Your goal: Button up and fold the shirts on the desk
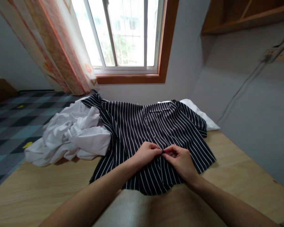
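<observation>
A black shirt with thin white stripes (142, 126) lies spread flat on a light wooden table (239, 176), collar toward the window. My left hand (146, 153) and my right hand (180, 159) meet on the shirt's button line near its lower part. Both hands are closed in a pinch on the front placket, fingertips almost touching each other. A small button shows just above them.
A crumpled white garment (71, 135) lies on the table left of the shirt. More white cloth (203, 116) pokes out behind its right shoulder. A checked floor is on the left, a curtain and window are ahead, and a grey wall with a cable stands to the right.
</observation>
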`<state>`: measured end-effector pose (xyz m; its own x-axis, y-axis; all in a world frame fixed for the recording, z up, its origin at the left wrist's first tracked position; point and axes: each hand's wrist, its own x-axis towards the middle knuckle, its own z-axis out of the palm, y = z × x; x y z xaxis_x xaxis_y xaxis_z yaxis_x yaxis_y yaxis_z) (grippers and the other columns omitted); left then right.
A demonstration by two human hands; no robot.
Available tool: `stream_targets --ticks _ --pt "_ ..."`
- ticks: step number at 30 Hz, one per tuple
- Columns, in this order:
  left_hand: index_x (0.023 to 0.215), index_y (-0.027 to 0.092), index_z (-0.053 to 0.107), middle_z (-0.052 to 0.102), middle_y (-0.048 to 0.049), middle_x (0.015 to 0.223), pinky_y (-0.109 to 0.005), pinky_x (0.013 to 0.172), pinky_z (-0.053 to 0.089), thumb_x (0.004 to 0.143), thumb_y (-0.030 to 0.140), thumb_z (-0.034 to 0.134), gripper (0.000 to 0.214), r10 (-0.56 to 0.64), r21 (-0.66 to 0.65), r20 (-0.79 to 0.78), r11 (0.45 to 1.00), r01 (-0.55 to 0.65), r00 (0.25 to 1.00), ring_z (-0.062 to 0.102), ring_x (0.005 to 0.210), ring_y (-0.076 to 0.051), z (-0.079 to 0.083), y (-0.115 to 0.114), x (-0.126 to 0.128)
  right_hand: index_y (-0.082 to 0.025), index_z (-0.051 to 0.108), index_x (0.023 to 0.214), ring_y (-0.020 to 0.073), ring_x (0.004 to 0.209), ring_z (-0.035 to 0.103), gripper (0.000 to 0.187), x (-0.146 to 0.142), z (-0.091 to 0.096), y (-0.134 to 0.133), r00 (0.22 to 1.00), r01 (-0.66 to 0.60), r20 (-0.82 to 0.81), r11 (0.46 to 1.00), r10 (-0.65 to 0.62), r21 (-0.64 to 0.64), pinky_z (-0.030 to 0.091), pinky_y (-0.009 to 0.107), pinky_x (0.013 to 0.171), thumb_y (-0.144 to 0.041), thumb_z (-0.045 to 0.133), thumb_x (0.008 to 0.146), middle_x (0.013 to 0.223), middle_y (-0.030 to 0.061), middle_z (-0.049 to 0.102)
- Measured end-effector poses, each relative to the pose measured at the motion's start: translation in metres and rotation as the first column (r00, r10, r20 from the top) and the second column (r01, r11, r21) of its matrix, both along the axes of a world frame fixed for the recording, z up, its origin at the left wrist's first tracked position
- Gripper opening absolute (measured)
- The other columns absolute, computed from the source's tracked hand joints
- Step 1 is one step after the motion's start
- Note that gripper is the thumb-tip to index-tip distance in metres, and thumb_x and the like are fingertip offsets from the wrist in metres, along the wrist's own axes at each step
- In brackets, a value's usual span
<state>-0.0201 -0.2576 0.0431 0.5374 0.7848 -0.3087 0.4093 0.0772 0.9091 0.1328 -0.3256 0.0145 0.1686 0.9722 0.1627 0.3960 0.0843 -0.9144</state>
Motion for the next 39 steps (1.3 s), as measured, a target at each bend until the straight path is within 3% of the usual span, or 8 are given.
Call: stream_targets --ticks 4,15,24,27,31,35,37,39 --pt "0.059 0.015 0.059 0.043 0.0048 0.050 -0.024 0.047 0.023 0.077 0.025 0.060 0.021 0.048 -0.028 -0.025 0.998 -0.049 0.999 0.034 0.049 -0.008 0.006 -0.004 0.001 -0.020 0.068 0.074 0.0162 0.064 0.064 0.009 -0.002 -0.002 -0.001 1.000 -0.001 -0.029 1.000 0.000 -0.009 0.052 0.028 0.062 -0.028 0.068 0.077 0.069 0.0014 0.068" --pt "0.057 0.017 0.046 0.038 0.0062 0.053 -0.025 0.052 0.025 0.077 0.018 0.055 0.022 -0.013 0.137 -0.034 0.990 0.017 0.999 0.033 0.054 -0.009 -0.011 0.000 0.002 -0.019 0.066 0.073 0.0166 0.065 0.064 0.015 -0.004 -0.011 -0.001 0.995 0.030 -0.092 0.999 -0.031 -0.012 0.052 0.029 0.064 -0.032 0.073 0.075 0.070 0.0014 0.068" --pt "0.061 0.017 0.048 0.044 0.0042 0.059 -0.025 0.057 0.033 0.084 0.020 0.052 0.023 -0.039 0.320 -0.100 0.945 0.069 0.994 0.041 0.059 -0.011 -0.013 0.001 0.002 -0.017 0.064 0.067 0.0150 0.056 0.061 0.031 -0.001 -0.006 0.008 0.921 -0.012 -0.387 0.991 -0.041 -0.134 0.052 0.028 0.053 -0.040 0.084 0.058 0.061 -0.0004 0.065" --pt "0.065 0.017 0.053 0.052 0.0021 0.063 -0.026 0.062 0.038 0.087 0.021 0.052 0.022 -0.033 0.418 -0.175 0.903 0.104 0.984 0.048 0.064 -0.012 -0.011 -0.001 0.000 -0.016 0.066 0.069 0.0136 0.058 0.061 0.032 0.003 -0.004 0.010 0.884 -0.092 -0.467 0.976 -0.010 -0.195 0.052 0.025 0.051 -0.040 0.084 0.057 0.062 -0.0006 0.064" --pt "0.075 0.017 0.061 0.062 -0.0017 0.079 -0.030 0.072 0.044 0.089 0.021 0.053 0.016 0.011 0.627 -0.305 0.755 0.192 0.952 0.056 0.076 -0.016 -0.011 -0.004 -0.004 -0.015 0.065 0.075 0.0109 0.057 0.060 0.033 0.010 -0.005 0.012 0.852 -0.172 -0.523 0.951 0.013 -0.257 0.050 0.022 0.050 -0.042 0.080 0.063 0.068 0.0006 0.065" --pt "0.089 0.017 0.064 0.065 -0.0033 0.091 -0.034 0.075 0.048 0.090 0.025 0.055 0.011 0.102 0.710 -0.371 0.671 0.212 0.923 0.060 0.081 -0.018 -0.004 0.004 -0.011 -0.016 0.064 0.085 0.0161 0.065 0.064 0.028 0.023 -0.001 0.016 0.960 -0.064 -0.278 0.987 0.020 -0.149 0.054 0.030 0.057 -0.042 0.069 0.074 0.077 0.0042 0.067" --pt "0.100 0.017 0.063 0.065 -0.0046 0.098 -0.036 0.079 0.049 0.091 0.028 0.056 0.016 0.164 0.763 -0.361 0.618 0.189 0.918 0.061 0.086 -0.019 0.005 0.010 -0.018 -0.018 0.065 0.095 0.0215 0.084 0.067 0.024 0.034 0.003 0.019 1.000 -0.001 0.010 1.000 0.001 0.007 0.056 0.039 0.075 -0.038 0.063 0.082 0.092 0.0080 0.069" --pt "0.107 0.018 0.061 0.065 -0.0061 0.105 -0.039 0.085 0.048 0.092 0.033 0.056 0.022 0.141 0.800 -0.389 0.542 0.258 0.910 0.059 0.096 -0.022 0.016 0.015 -0.028 -0.020 0.065 0.108 0.0266 0.111 0.060 0.028 0.046 0.005 0.018 0.947 -0.027 0.321 0.990 -0.017 0.135 0.048 0.047 0.097 -0.035 0.059 0.085 0.118 0.0114 0.065"
